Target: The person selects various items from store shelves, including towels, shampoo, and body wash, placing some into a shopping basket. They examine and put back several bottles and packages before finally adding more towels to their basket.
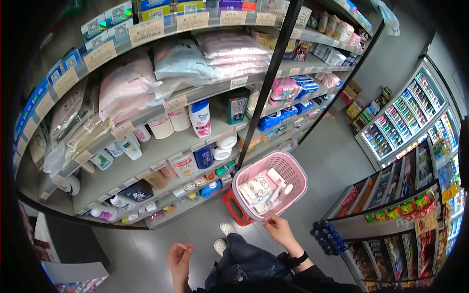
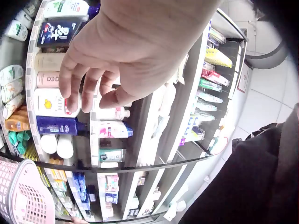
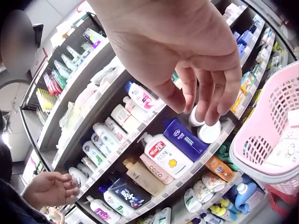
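My left hand (image 1: 181, 256) is held in the air to the left of my legs, its fingers loosely bent and holding nothing; the left wrist view shows the same hand (image 2: 128, 51) hanging relaxed before the shelves. My right hand (image 1: 283, 233) hovers by the near rim of the pink basket (image 1: 296, 171), also empty; in the right wrist view this hand (image 3: 187, 60) has its fingers loosely curved, apart from the basket (image 3: 252, 121). Inside the basket lie a white pouch with a cartoon print (image 1: 256, 190) and several small pale items.
Curved shelves hold a white pump bottle (image 3: 166, 151), a blue bottle (image 3: 184, 137) and bagged goods (image 1: 129, 85). Under the basket is a red base (image 1: 234, 207). A snack rack (image 1: 391, 195) stands at the right, with a drinks fridge (image 1: 405, 112) behind it.
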`<state>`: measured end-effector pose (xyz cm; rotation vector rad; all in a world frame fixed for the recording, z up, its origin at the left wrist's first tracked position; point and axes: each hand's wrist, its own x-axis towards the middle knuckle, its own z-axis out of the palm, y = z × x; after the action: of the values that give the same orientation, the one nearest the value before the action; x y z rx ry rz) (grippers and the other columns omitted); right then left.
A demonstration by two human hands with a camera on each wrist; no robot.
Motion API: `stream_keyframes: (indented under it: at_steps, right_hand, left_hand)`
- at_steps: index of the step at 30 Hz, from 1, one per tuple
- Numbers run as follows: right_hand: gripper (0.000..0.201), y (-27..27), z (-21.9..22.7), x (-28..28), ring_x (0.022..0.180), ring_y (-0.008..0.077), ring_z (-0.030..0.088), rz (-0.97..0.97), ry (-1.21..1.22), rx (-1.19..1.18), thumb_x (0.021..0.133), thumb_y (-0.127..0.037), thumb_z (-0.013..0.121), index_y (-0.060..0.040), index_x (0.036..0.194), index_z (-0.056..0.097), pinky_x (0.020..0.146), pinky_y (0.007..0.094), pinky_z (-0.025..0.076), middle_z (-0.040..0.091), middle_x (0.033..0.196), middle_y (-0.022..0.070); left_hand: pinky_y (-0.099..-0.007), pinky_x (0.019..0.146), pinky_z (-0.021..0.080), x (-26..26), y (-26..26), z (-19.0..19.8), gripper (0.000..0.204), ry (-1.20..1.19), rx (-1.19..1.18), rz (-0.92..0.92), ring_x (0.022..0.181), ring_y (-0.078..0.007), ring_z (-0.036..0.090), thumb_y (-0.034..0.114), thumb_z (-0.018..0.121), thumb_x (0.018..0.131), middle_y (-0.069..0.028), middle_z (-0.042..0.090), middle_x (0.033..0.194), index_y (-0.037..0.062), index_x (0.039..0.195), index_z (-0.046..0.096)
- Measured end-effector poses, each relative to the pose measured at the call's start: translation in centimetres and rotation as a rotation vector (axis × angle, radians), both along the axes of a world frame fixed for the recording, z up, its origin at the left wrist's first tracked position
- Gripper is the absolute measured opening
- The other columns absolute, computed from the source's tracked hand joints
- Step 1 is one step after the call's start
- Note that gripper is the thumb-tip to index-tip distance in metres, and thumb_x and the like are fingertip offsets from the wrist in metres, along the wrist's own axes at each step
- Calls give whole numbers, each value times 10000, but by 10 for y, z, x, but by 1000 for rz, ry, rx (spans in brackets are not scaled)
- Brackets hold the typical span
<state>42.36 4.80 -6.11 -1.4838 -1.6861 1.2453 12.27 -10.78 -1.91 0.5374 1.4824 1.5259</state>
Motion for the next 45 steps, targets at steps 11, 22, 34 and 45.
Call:
stream_keyframes:
  at_steps: [11,22,34,45]
  right_hand:
    - [138,-9,5,26,775,99,619,-64,-8,-72,861,-53,616,35,966,627,720,240,495,662,842,62]
    - [145,50,-15,79,728,131,633,-126,42,-90,830,-34,606,23,956,648,689,261,501,678,821,94]
    - [145,217,-57,190,743,121,625,63,-73,-89,831,-60,608,23,948,632,678,247,487,654,808,69]
    - [420,267,-225,100,1032,348,589,216,368,-1260,877,-234,588,33,1183,482,905,454,494,554,1130,210]
  left_hand:
    - [-293,828,460,21,22,-3,126,-55,83,-164,888,-176,601,-67,535,854,-91,613,917,46,876,484]
    - [-273,784,440,50,73,-10,177,22,15,-159,868,-172,603,-90,521,827,-92,628,900,72,874,467]
    - [-257,718,448,179,182,-3,153,47,-31,94,804,-161,612,-78,487,804,-129,648,857,64,856,465]
    - [-274,671,471,223,158,11,115,149,-223,352,772,-211,630,-44,452,836,-138,620,756,54,776,446]
